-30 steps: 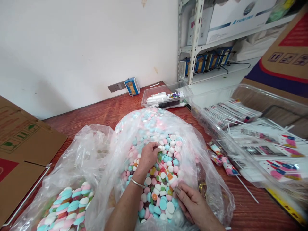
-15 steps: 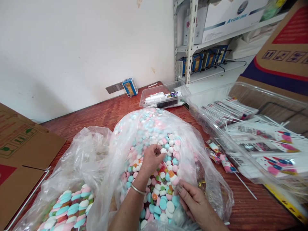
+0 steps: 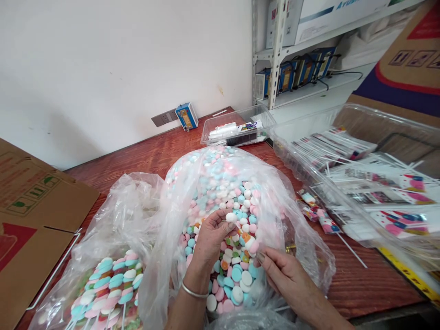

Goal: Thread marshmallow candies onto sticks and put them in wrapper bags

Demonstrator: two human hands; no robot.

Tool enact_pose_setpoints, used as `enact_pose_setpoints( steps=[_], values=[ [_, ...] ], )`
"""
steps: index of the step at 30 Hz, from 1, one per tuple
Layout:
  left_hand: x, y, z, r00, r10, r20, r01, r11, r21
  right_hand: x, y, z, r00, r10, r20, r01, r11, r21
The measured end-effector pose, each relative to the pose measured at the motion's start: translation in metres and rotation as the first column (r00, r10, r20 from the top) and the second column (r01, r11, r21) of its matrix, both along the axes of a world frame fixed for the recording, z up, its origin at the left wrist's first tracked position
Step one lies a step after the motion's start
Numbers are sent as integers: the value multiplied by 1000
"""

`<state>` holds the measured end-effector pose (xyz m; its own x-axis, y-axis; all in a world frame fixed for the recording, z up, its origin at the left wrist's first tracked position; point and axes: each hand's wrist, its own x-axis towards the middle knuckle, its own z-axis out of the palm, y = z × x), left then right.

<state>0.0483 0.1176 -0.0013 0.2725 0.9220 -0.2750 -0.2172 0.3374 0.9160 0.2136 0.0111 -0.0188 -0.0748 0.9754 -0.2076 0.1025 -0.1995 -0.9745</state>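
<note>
Big bag (image 3: pixel 223 167) open on counter (image 3: pixel 140 156), full of loose candies (image 3: pixel 237 293), pink, blue, white. Left hand (image 3: pixel 215 231) over the bag's opening, thumb and fingers pinched narrow, holding one white candy (image 3: pixel 231 217). Right hand (image 3: pixel 287 270) at the right part of the bag's opening, thumb and forefinger closed on a skewer (image 3: pixel 250 243): orange, white and pink pieces show just past the fingertips, stick mostly hidden. Bracelet (image 3: pixel 193 292) on left wrist.

Left of the bag, touching: crumpled plastic (image 3: pixel 129 201) with several loaded sticks (image 3: pixel 116 280), candies stacked, white stick ends pointing toward the wearer. Farther left of the bag: brown carton (image 3: pixel 37 206). Right of the bag: wrapped candy (image 3: pixel 325 222) on a stick, then clear tray (image 3: pixel 299 167) of packets and sticks. Behind the bag: smaller tray (image 3: pixel 208 137), contents partly unclear; blue box (image 3: pixel 186 116) farther back, against wall.
</note>
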Motion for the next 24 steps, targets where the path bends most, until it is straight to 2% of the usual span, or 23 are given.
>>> enact_pose_setpoints(
  steps=[5, 11, 18, 24],
  values=[
    [-2, -3, -6, 997, 1, -76, 2, 999, 43, 1, 1, 2, 1000, 2, -3, -2, 1000, -26],
    [-4, -5, -7, 969, -27, -246, 53, 993, 102, 0, 1, 5, 997, 7, -74, -13, 996, -84],
    [4, -9, -8, 979, 27, -200, 17, 977, 212, -11, -2, -6, 984, -47, -175, 23, 990, -140],
    [10, -15, -7, 974, 14, -225, 35, 976, 214, -17, 0, -8, 973, -57, -222, 27, 991, -134]
  ],
)
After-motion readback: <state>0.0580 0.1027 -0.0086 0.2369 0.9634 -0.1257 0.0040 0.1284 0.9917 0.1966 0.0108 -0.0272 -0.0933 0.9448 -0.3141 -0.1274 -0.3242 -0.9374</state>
